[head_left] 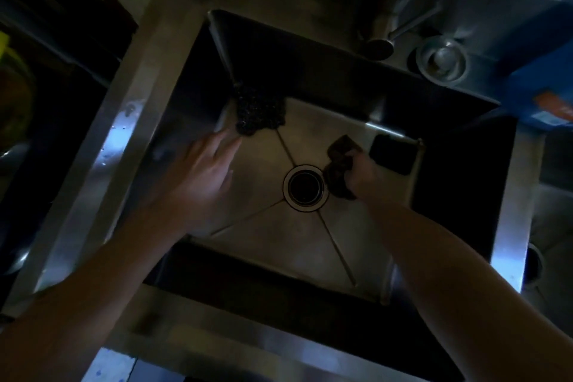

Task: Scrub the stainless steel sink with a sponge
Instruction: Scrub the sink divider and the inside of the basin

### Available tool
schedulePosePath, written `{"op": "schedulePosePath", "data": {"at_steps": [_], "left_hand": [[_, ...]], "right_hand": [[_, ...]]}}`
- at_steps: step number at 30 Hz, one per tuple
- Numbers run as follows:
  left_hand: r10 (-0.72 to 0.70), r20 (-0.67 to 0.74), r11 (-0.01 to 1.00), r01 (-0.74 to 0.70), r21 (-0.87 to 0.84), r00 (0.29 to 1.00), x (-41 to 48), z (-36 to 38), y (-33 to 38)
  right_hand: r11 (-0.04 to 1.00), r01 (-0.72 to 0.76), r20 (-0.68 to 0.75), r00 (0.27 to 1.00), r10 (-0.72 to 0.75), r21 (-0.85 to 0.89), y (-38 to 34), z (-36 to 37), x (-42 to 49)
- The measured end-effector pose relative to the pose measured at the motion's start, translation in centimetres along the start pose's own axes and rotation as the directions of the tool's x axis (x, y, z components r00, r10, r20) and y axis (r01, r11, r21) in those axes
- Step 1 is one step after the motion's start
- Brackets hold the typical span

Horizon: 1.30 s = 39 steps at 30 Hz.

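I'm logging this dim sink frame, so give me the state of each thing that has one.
Sink: looks dry, no standing water.
Drain: open, unplugged.
Sponge: gripped in right hand, beside the drain.
Left hand: open, fingers near the dark scrubber in the far left corner.
Faucet: no water running.

No text can be read anywhere — the scene is dim and blurred. The blue box [536,84] at the right edge carries an orange patch and a pale label, but their print is too smeared to make out — no letters or numbers.
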<state>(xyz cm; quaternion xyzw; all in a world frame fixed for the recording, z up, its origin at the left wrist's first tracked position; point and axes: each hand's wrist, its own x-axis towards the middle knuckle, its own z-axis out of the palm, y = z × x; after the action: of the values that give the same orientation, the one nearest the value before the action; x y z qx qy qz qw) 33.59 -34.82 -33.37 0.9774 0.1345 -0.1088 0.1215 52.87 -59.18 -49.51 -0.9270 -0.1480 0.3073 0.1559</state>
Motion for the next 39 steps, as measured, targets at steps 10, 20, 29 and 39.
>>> {"op": "schedulePosePath", "data": {"at_steps": [10,20,29,39], "left_hand": [[-0.102,-0.098,0.977,0.119,0.179,0.99,-1.0,-1.3,-4.0],[-0.056,-0.058,0.987,0.064,0.148,0.997,-1.4,-1.3,-4.3],[-0.064,-0.053,0.992,0.069,0.108,0.997,-3.8,-1.1,-3.1],[-0.015,0.084,0.998,0.009,0.061,0.996,-6.3,1.7,-1.9]], "right_hand": [[0.993,0.114,0.053,0.992,-0.115,0.017,-7.2,3.0,3.6],[0.996,0.05,-0.005,0.999,-0.051,-0.077,-6.4,4.3,1.5],[0.983,-0.088,-0.122,0.987,0.108,0.162,-7.6,3.7,2.2],[0.758,0.607,0.447,0.761,-0.47,-0.238,-8.4,10.3,-6.4]]}}
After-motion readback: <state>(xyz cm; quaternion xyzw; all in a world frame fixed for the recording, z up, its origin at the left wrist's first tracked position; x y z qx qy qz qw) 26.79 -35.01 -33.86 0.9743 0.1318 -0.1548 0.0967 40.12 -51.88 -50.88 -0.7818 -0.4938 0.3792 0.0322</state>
